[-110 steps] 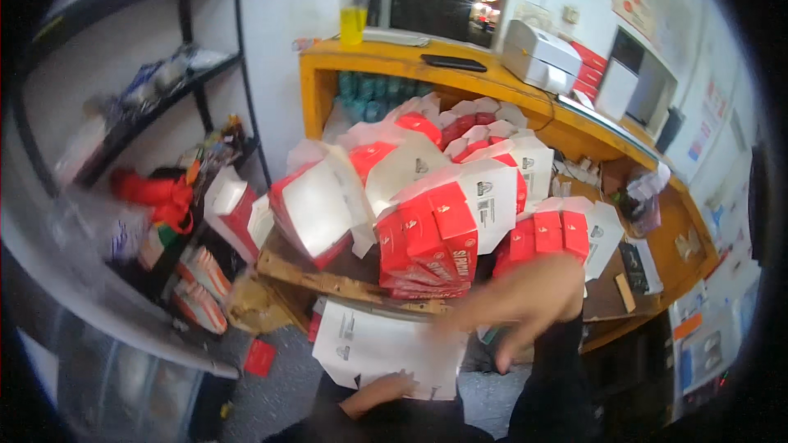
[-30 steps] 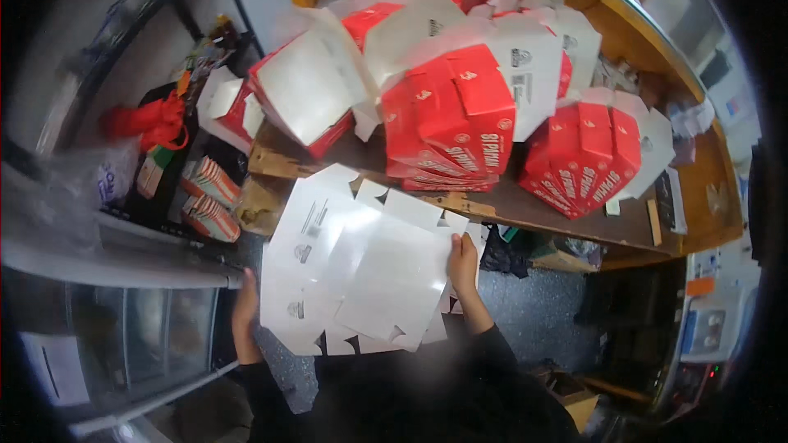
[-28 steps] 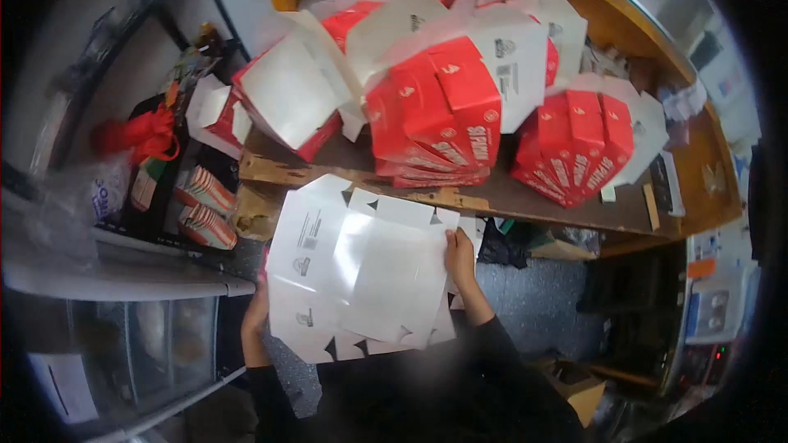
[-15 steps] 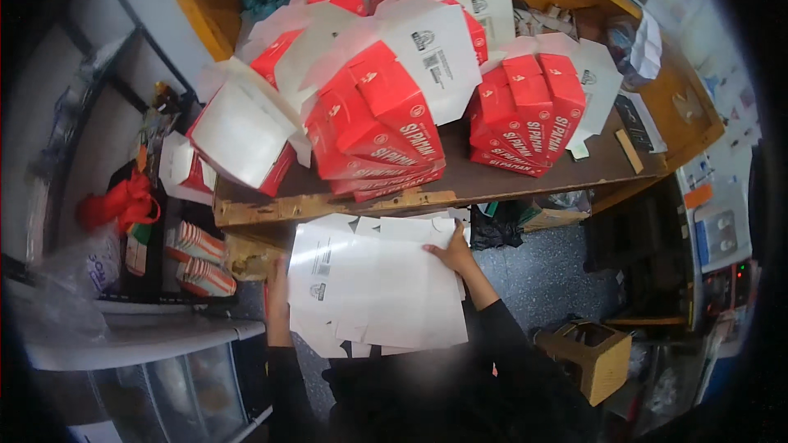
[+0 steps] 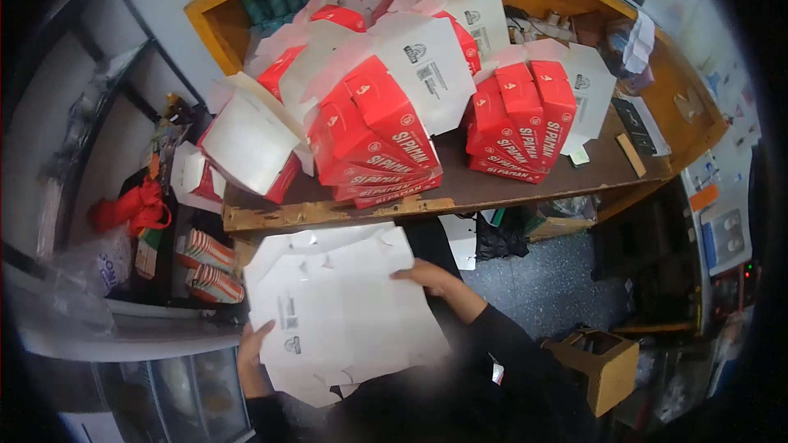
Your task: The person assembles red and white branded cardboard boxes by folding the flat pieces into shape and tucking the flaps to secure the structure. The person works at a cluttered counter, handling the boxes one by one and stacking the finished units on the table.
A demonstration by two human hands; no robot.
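Between my hands lie flat white cardboard box blanks (image 5: pixel 353 312), tilted over my lap at the front of the shelf, with small dark print near their left side. How many sheets overlap I cannot tell. My left hand (image 5: pixel 253 351) grips the lower left edge, thumb on top. At the upper right edge my right hand (image 5: pixel 428 276) pinches the blanks, its thumb over the white face and the other fingers hidden beneath. Beyond them, nested stacks of folded red and white boxes (image 5: pixel 373 135) and another red stack (image 5: pixel 519 119) stand on the brown shelf (image 5: pixel 460 184).
An open white-lined box (image 5: pixel 250 143) leans at the shelf's left end. Striped cartons (image 5: pixel 212 262) and a red bag (image 5: pixel 135 209) sit on the left rack. A brown cardboard box (image 5: pixel 603 365) stands on the floor at right. A wooden strip (image 5: pixel 630 154) lies on the shelf.
The blanks have moved left and toward me and turned slightly. Their fanned edges now lie closer together. My left hand has come lower, with its thumb over the edge; my right hand has shifted left.
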